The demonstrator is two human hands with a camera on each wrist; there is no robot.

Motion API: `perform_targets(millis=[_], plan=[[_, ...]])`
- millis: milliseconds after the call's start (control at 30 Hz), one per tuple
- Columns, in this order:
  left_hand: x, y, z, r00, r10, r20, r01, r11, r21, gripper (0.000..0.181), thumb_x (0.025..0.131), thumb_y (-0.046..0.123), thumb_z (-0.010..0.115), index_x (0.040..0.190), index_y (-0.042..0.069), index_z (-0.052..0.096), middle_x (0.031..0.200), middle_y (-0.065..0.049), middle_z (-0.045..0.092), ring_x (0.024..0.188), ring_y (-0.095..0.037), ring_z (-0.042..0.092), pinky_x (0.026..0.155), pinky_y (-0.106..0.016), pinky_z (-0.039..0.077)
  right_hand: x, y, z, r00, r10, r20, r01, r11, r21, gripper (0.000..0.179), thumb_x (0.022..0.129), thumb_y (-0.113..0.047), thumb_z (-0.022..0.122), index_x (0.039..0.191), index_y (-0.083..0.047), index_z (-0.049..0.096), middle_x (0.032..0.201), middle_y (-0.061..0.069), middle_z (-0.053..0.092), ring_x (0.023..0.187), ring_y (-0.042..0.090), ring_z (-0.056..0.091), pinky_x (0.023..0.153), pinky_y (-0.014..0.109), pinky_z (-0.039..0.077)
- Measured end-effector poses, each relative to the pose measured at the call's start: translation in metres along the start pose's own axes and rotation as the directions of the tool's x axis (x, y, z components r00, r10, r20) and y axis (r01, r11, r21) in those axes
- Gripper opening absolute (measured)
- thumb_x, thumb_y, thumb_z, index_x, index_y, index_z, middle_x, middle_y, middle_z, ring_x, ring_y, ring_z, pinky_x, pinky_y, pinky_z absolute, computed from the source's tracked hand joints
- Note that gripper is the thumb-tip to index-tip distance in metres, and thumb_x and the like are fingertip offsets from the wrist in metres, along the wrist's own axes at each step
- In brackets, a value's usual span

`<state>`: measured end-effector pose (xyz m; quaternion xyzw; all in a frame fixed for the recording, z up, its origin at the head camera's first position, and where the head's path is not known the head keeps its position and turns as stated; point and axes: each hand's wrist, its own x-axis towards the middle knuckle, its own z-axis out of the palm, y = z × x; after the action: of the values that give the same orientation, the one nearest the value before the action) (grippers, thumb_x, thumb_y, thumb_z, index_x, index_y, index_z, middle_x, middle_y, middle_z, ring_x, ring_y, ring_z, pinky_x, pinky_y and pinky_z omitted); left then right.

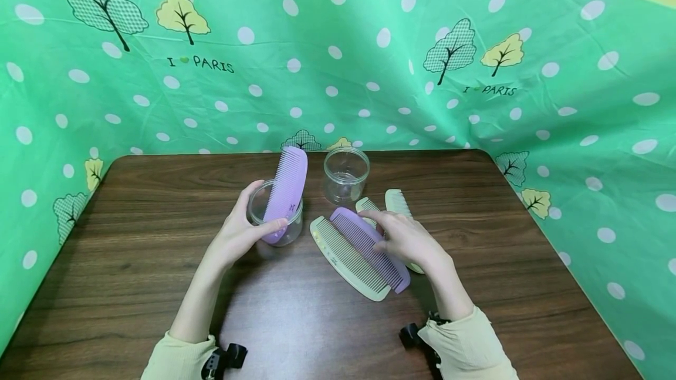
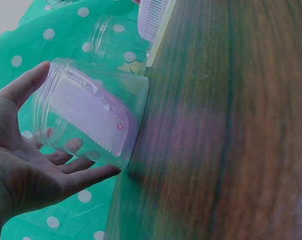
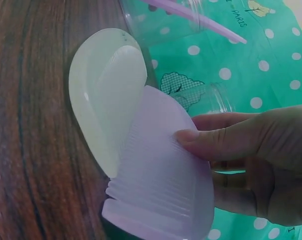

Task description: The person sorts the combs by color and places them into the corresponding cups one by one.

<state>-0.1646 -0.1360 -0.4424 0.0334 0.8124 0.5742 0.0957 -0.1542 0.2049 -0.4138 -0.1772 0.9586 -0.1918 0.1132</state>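
Note:
My left hand [image 1: 237, 230] grips a clear round jar [image 1: 294, 233] around its rim and side, thumb toward me. A purple comb [image 1: 290, 183] leans inside that jar, its upper end sticking out above the rim. With my right hand [image 1: 409, 238] I pinch a second purple comb [image 1: 364, 238]; in the right wrist view the thumb lies on its face [image 3: 161, 145] and the fingers are behind it. That comb overlaps a pale green comb [image 1: 343, 257]. More pale green combs lie under and beyond the right hand, one of them [image 1: 397, 201] pointing away from me.
Another clear jar [image 1: 345, 183] stands near the back edge of the dark wooden table [image 1: 158, 221], right of the held one. A green polka-dot cloth [image 1: 333, 75] hangs behind and along both sides. A black strap device [image 1: 229, 358] sits at each wrist.

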Motion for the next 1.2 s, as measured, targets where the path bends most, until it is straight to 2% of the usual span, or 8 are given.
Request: perform_targets(millis=[233, 467, 667, 900, 1200], plan=[[-0.001, 0.001, -0.002, 1.0, -0.003, -0.011, 0.003, 1.0, 0.005, 0.099, 0.084, 0.04, 0.085, 0.16, 0.032, 0.023, 0.165, -0.007, 0.034, 0.148, -0.034, 0.039, 0.119, -0.06, 0.031, 0.001, -0.001, -0.005, 0.999, -0.047, -0.009, 0.047, 0.999, 0.011, 0.067, 0.083, -0.001, 0.081, 0.144, -0.017, 0.058, 0.084, 0.0, 0.059, 0.074, 0.013, 0.053, 0.062, 0.027, 0.044], [-0.001, 0.002, -0.004, 1.0, -0.009, -0.019, 0.009, 1.0, 0.019, 0.1, 0.084, 0.041, 0.085, 0.16, 0.034, 0.022, 0.166, -0.007, 0.034, 0.148, -0.034, 0.038, 0.119, -0.061, 0.031, 0.002, 0.001, -0.009, 0.995, -0.068, -0.072, 0.069, 0.997, 0.018, 0.065, 0.083, 0.002, 0.078, 0.142, -0.017, 0.059, 0.081, -0.002, 0.061, 0.071, 0.011, 0.054, 0.06, 0.028, 0.044], [-0.002, 0.002, -0.004, 1.0, -0.004, -0.025, 0.005, 1.0, 0.017, 0.099, 0.084, 0.04, 0.085, 0.16, 0.033, 0.022, 0.165, -0.008, 0.034, 0.147, -0.034, 0.04, 0.118, -0.061, 0.033, 0.002, 0.003, -0.012, 0.991, -0.085, -0.102, 0.093, 0.993, 0.071, 0.065, 0.083, 0.001, 0.08, 0.141, -0.018, 0.058, 0.083, 0.0, 0.062, 0.072, 0.012, 0.054, 0.061, 0.028, 0.045], [-0.004, -0.001, -0.002, 1.0, -0.004, -0.02, 0.005, 1.0, 0.005, 0.098, 0.084, 0.04, 0.085, 0.16, 0.034, 0.023, 0.164, -0.004, 0.037, 0.142, -0.031, 0.046, 0.116, -0.055, 0.035, -0.002, 0.008, -0.015, 0.986, -0.087, -0.141, 0.101, 0.99, 0.097, 0.067, 0.083, 0.0, 0.081, 0.143, -0.017, 0.056, 0.086, 0.001, 0.062, 0.075, 0.012, 0.055, 0.065, 0.027, 0.046], [-0.003, 0.0, 0.003, 1.0, 0.015, -0.011, -0.015, 1.0, -0.004, 0.098, 0.084, 0.038, 0.085, 0.16, 0.032, 0.024, 0.165, -0.004, 0.036, 0.141, -0.031, 0.047, 0.116, -0.056, 0.036, -0.01, 0.012, -0.02, 0.979, -0.06, -0.193, 0.087, 0.987, 0.132, 0.064, 0.087, -0.001, 0.078, 0.142, -0.021, 0.055, 0.088, 0.002, 0.063, 0.079, 0.014, 0.057, 0.067, 0.028, 0.048]])
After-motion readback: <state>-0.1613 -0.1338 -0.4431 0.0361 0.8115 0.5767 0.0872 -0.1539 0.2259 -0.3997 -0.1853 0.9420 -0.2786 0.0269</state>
